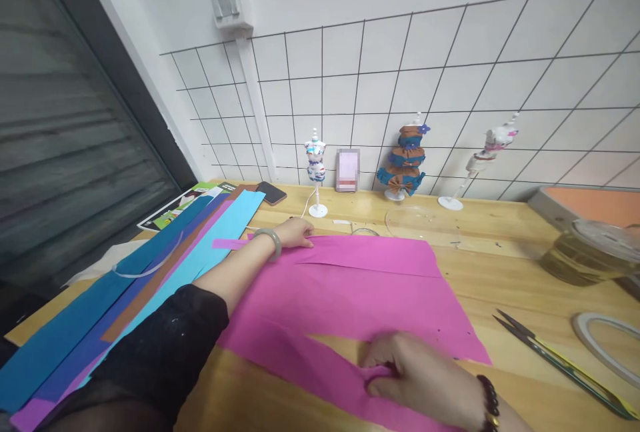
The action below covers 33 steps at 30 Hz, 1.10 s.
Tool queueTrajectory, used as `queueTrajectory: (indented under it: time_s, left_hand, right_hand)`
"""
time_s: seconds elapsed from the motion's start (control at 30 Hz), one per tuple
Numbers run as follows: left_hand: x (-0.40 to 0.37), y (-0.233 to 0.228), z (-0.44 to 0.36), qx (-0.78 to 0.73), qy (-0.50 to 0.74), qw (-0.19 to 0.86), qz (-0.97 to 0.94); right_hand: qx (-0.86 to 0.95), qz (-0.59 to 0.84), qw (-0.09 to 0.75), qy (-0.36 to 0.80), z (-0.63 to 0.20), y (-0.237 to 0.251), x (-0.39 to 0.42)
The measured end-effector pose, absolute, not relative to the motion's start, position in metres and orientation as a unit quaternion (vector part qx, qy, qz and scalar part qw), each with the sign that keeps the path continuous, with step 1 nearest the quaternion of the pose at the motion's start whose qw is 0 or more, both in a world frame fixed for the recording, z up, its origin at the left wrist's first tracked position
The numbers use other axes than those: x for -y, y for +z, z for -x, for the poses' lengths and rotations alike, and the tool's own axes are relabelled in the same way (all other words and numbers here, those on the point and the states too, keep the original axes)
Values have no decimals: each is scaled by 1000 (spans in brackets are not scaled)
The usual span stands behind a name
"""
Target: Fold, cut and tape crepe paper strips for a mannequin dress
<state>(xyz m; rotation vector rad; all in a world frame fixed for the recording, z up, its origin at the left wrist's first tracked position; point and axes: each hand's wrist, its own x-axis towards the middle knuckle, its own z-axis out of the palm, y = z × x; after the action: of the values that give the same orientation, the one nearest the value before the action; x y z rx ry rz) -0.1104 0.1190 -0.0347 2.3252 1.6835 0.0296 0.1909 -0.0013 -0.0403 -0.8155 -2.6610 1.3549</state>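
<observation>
While the near part of the pink sheet (345,299) is gripped in the tightly curled right hand (413,369), the far left edge is covered by the left hand (296,233), its fingers loosely bent; whether anything is pinched there cannot be told. The sheet is laid on the table (505,279), flanked by strips (155,279) at left, scissors (560,361) at right.

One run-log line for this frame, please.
left hand: at magenta sheet's far edge | right hand: gripping magenta sheet's near part | snips: on wooden table, right of magenta sheet
</observation>
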Motion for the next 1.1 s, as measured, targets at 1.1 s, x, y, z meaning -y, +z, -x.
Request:
queueTrajectory:
  time_s: [1.1]
  left_hand:
    - [27,-12,90,-522,-2,114,-845]
  right_hand:
    - [898,285,30,334,-184,-40,12]
